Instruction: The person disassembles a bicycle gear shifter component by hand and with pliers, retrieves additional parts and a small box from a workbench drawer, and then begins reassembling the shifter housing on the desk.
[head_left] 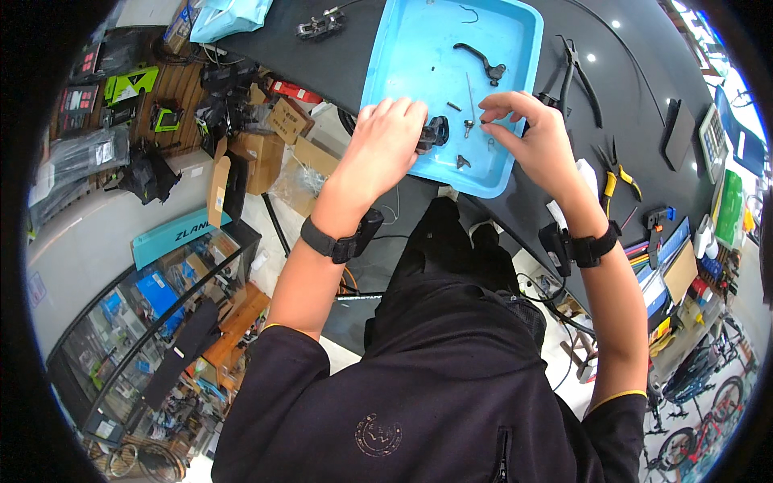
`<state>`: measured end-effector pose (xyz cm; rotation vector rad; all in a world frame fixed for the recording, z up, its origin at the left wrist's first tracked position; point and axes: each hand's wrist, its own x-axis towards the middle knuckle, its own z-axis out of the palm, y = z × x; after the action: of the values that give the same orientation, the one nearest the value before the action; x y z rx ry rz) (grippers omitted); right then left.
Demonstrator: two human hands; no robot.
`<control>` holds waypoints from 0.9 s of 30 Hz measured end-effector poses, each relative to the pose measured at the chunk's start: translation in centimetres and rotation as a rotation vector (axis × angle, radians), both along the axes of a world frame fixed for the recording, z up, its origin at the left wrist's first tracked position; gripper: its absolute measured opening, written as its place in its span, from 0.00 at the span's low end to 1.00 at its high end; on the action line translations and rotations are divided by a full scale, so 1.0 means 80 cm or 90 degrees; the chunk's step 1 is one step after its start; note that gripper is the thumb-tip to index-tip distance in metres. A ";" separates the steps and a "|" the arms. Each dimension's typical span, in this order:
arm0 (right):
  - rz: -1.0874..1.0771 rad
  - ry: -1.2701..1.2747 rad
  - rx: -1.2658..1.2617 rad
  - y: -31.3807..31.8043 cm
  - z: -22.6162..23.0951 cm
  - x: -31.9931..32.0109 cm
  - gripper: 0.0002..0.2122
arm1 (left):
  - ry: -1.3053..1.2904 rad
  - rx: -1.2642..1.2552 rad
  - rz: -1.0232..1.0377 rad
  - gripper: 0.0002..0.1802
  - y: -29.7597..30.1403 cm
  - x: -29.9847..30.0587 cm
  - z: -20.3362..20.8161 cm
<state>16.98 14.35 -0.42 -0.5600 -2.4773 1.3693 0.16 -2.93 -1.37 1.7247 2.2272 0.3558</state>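
Note:
My left hand (387,138) is closed round a black brake lever body (436,132) at the near left of a light blue tray (415,56). Most of that part is hidden by the fingers. My right hand (533,138) hovers over the tray's right side, thumb and fingertips drawn together in a pinch; whatever is between them is too small to make out. Between the hands lie a thin metal rod with a fitting (469,124) and a short dark pin (454,105). A small dark piece (462,162) rests nearer me, and a black lever blade (485,66) farther off.
Right of the tray on the black table (620,76) are black long-nosed pliers (572,76) and yellow-handled pliers (618,177). A dark metal part (320,26) and a pale blue bag (229,18) lie at the far left. Cardboard boxes (259,161) stand on the left.

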 end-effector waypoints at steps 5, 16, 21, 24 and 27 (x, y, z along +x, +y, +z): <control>-0.057 0.055 -0.135 -0.008 0.015 0.019 0.12 | -0.006 -0.018 -0.015 0.21 -0.005 0.002 0.003; -0.085 0.232 -0.802 -0.026 0.026 0.064 0.07 | -0.049 -0.086 -0.024 0.25 -0.003 0.005 0.041; -0.082 0.271 -0.880 -0.033 0.026 0.075 0.08 | -0.067 -0.028 0.002 0.22 0.022 0.033 0.047; -0.075 0.289 -0.889 -0.033 0.026 0.082 0.08 | -0.013 -0.055 0.029 0.20 0.040 0.048 0.034; -0.033 0.341 -0.922 -0.031 0.020 0.090 0.07 | 0.028 -0.101 0.075 0.20 0.054 0.054 0.019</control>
<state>24.16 11.90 1.22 -0.3601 -0.7518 2.6455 4.47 1.42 0.14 1.5394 2.3252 0.1626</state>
